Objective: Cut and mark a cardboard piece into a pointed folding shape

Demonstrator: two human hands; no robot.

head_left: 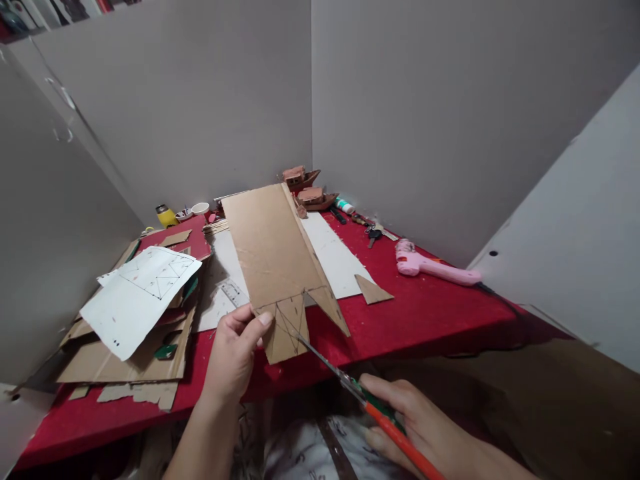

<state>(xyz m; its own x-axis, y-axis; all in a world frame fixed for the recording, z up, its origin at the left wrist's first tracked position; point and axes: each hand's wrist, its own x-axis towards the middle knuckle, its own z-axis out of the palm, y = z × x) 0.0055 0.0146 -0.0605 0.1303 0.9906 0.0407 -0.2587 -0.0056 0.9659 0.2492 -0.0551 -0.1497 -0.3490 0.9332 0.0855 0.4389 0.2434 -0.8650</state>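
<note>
My left hand (pixel 240 343) pinches the lower left edge of a large cardboard piece (pixel 275 240), thumb on top. Pencil or pen lines form triangles along its near end, where a notch separates a pointed flap on the right. Wrapped in my right hand (pixel 415 417) are scissors (pixel 357 390) with orange and green handles. Their blade tips reach the drawn lines on the cardboard; whether the blades are parted I cannot tell. A loose cardboard triangle (pixel 373 291) lies to the right, on the edge of a white sheet (pixel 333 253).
Left, a paper with drawn triangles (pixel 145 293) tops stacked cardboard (pixel 125 360). A ruler (pixel 231 292) lies by my left hand. A pink glue gun (pixel 435 265) and keys (pixel 375 233) are at right. Behind stand two model boats (pixel 316 198) and a yellow bottle (pixel 166 215). Walls enclose the red table (pixel 400 327).
</note>
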